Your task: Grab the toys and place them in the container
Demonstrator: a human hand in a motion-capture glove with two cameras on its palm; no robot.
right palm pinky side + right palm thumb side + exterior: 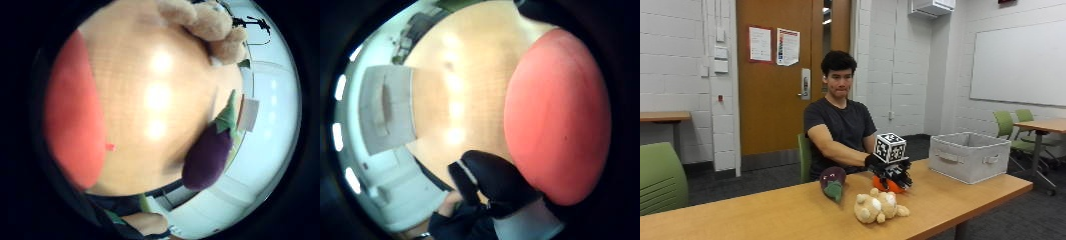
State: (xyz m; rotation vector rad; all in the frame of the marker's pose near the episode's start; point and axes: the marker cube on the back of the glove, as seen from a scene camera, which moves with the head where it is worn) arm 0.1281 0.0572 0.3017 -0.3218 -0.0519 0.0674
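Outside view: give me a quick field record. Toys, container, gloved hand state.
orange toy: on table, under the gloved right hand, fingers around it
eggplant toy: on table, untouched
teddy bear: near table's front edge, untouched
container: grey fabric bin on table end; contents hidden
table: wooden
in container so far: cannot tell
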